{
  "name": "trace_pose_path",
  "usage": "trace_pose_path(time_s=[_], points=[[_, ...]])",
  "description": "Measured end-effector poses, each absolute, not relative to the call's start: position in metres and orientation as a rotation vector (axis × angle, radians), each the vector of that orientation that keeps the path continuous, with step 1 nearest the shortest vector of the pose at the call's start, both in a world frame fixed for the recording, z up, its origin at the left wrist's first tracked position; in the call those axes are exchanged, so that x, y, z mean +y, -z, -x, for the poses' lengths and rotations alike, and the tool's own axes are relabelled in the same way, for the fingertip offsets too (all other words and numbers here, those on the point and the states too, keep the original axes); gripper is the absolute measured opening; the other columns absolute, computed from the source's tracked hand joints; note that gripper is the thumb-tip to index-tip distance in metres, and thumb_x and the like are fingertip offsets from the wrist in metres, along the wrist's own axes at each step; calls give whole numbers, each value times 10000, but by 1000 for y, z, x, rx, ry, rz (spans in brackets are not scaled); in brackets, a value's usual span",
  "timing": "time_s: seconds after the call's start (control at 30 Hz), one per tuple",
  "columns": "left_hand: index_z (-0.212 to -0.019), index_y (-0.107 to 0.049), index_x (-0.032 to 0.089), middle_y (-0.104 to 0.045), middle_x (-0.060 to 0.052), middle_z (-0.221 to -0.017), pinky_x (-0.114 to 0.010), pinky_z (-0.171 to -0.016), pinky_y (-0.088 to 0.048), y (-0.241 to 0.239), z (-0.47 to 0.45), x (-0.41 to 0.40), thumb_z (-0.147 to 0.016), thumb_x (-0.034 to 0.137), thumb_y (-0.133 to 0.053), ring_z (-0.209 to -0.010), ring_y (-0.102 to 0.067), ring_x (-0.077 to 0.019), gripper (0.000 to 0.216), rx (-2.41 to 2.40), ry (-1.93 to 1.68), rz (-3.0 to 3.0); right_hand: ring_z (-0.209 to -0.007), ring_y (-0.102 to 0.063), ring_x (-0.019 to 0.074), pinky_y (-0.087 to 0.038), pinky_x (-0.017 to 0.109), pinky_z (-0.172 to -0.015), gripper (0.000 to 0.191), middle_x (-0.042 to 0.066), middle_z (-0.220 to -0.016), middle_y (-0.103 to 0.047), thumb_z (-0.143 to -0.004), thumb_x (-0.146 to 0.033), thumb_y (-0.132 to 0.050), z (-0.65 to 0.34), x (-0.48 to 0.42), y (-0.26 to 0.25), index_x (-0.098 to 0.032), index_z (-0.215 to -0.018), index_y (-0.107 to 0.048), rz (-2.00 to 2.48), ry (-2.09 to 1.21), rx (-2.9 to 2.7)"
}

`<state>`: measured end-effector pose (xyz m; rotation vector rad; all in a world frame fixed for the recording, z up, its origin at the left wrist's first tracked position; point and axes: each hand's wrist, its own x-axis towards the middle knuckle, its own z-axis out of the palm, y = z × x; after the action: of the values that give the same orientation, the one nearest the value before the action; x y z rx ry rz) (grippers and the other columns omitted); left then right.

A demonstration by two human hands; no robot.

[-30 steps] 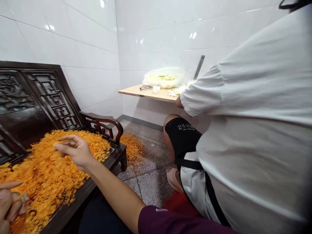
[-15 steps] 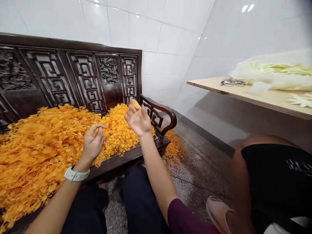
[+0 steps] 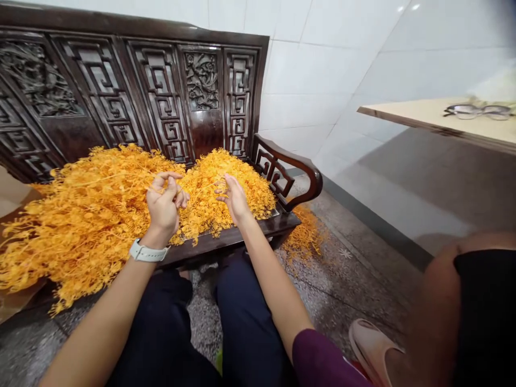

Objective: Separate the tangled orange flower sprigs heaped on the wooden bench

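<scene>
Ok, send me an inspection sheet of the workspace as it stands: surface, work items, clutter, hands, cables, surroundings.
Surface: dark wooden bench with carved back; seat largely covered.
Work items: orange plant-like stems in a larger left heap and a smaller right heap.
Clutter: orange scraps on the floor beyond the armrest; eyeglasses on a wooden board.
Hands: left hand at the left heap, fingers bent, grip unclear; right hand in front of the right heap, fingers apart, no held item visible.
Cables: nothing seen.
Surroundings: white tiled walls; another person's leg at right.
</scene>
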<state>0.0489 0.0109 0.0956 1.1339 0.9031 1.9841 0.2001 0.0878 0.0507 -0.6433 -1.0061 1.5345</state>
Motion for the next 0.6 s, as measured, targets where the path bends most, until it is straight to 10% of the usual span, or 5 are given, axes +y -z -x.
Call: trace_pose_path(time_s=[0.6], points=[[-885,-550,220,-297,111,-495,-187,-544,-439,-80,-22,39,-1044,152,-533,-404,-359,-79,174,914,-2128,-556,-527,-443,84,-349,245,-498,316,-51,-629,-510,-838,-471,-788,-201,57,-51,-233,-866,-581,601,-1101,-1104]])
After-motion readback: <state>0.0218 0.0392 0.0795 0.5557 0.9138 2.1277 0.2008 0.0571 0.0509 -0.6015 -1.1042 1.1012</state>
